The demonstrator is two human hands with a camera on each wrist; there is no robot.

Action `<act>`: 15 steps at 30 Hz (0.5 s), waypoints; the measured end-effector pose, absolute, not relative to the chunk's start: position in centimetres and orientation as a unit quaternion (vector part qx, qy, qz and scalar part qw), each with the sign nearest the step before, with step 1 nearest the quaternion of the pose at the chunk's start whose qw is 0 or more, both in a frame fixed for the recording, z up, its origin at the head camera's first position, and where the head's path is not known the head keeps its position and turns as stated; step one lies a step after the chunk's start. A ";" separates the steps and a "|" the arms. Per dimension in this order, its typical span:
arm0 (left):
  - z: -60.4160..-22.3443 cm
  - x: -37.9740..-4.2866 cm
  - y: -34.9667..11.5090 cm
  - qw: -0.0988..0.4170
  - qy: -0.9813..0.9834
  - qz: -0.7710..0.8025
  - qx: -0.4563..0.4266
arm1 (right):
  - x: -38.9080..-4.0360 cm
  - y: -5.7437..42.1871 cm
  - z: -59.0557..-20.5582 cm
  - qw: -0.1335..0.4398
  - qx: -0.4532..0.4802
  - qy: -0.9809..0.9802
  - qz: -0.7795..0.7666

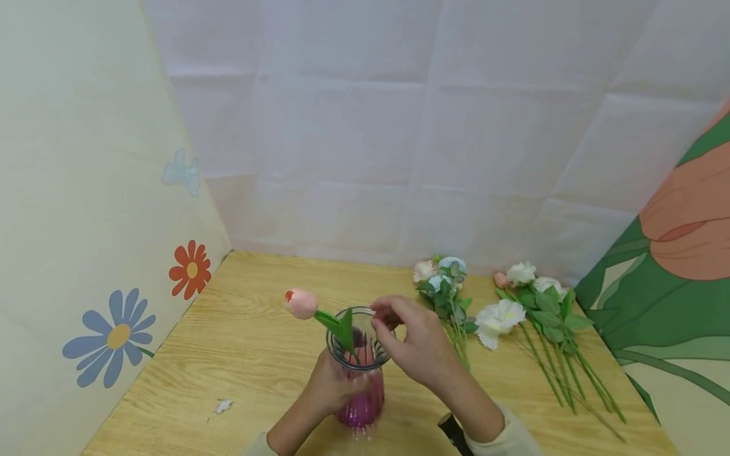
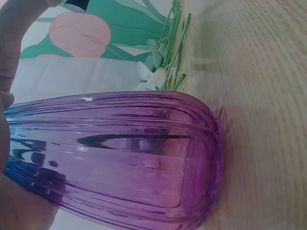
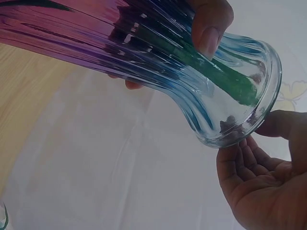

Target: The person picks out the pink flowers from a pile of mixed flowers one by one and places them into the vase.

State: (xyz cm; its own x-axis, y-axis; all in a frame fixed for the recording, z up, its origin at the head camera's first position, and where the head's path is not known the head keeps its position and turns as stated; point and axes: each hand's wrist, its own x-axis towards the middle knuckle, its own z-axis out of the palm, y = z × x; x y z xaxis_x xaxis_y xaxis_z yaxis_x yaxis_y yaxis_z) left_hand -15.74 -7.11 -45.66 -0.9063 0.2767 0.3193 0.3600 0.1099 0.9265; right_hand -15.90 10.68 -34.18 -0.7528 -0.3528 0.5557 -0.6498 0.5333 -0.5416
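A ribbed glass vase (image 1: 362,405), purple at the base and blue to clear at the neck, stands upright on the table. My left hand (image 1: 333,383) grips it below the flared rim; its thumb (image 3: 211,33) presses the neck in the right wrist view. One pink tulip (image 1: 301,304) leans left out of the mouth, its green leaf (image 3: 235,84) showing through the glass. At the rim's right side is my right hand (image 1: 419,342), with thumb and curled fingers pinching the rim (image 3: 276,81). The purple base (image 2: 192,158) fills the left wrist view.
Right of the vase lies a bunch of pale blue and pink flowers (image 1: 447,285). Farther right are white flowers (image 1: 500,322) with long green stems (image 1: 564,373). A small white patch (image 1: 224,405) marks the wooden table (image 1: 245,354) at left. Printed cloth walls enclose the table.
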 end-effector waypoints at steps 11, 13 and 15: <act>-45.8 -15.7 -7.1 0.037 -0.732 -0.643 -0.223 | -15.7 11.0 -34.1 0.200 0.294 -0.849 0.392; -45.8 -15.7 -7.1 0.045 -0.735 -0.638 -0.223 | -15.7 11.1 -34.2 0.208 0.290 -0.848 0.391; -45.8 -15.6 -7.0 0.051 -0.739 -0.635 -0.219 | -15.7 11.4 -34.2 0.221 0.287 -0.848 0.388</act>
